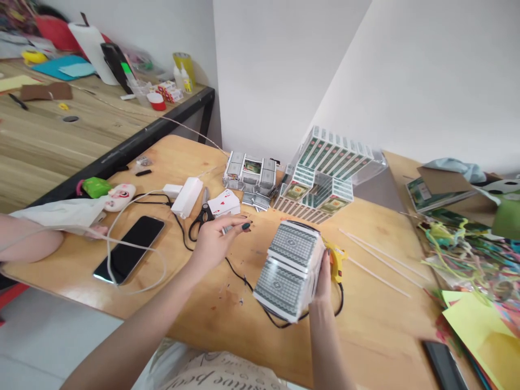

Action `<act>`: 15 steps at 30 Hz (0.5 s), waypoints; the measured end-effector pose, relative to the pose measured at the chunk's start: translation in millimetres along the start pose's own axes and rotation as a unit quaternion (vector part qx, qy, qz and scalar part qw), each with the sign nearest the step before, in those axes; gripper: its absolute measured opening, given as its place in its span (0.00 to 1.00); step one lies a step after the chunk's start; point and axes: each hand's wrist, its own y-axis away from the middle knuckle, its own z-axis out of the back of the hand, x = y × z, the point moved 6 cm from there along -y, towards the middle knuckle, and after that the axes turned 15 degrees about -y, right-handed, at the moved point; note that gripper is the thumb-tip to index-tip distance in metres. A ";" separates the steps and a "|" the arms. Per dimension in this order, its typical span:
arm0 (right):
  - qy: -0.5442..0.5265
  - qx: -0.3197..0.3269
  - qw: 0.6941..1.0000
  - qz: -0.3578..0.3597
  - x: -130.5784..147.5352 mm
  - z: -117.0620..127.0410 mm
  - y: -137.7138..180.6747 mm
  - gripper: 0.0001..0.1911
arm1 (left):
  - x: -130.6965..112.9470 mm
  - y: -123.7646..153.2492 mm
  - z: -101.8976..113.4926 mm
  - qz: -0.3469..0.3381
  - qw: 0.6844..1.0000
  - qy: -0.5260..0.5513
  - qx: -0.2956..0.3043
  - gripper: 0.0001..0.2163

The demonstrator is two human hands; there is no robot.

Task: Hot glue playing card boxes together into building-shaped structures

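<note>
My right hand [324, 279] grips the side of a boxy structure made of playing cards [289, 276], holding it tilted just above the wooden table [377, 325]. My left hand [217, 238] hovers to its left, fingers curled and pinched on a small item I cannot make out, close to black scissors [201, 216] and loose playing cards [223, 204]. A yellow glue gun [336, 261] lies behind the structure, its black cord looping under it.
A black phone [130, 247] with a white cable, a white charger [187, 197], more card constructions [251, 172], a clear box of card packs [333, 157], thin white sticks [377, 262], coloured paper [479, 325] at right. Another person's arm [24, 244] rests at left.
</note>
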 end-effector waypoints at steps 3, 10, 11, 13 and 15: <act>-0.004 -0.029 0.999 -0.013 6.1 2.8 -1.5 0.21 | -21.1 8.3 -0.4 -0.024 0.999 0.002 0.044 0.10; -0.026 -0.014 0.999 0.032 37.3 -0.2 0.0 0.28 | -24.5 21.1 -7.0 0.019 0.991 0.028 0.132 0.31; -0.037 -0.009 0.998 0.042 41.7 -0.7 0.7 0.29 | -22.9 21.5 -7.1 0.020 0.990 0.031 0.133 0.30; -0.058 -0.001 0.997 0.056 48.5 -1.4 2.1 0.31 | -20.2 22.2 -7.2 0.018 0.990 0.039 0.135 0.31; -0.078 0.005 0.995 0.062 52.4 -2.5 3.4 0.33 | -18.6 23.4 -7.6 0.018 0.989 0.047 0.138 0.32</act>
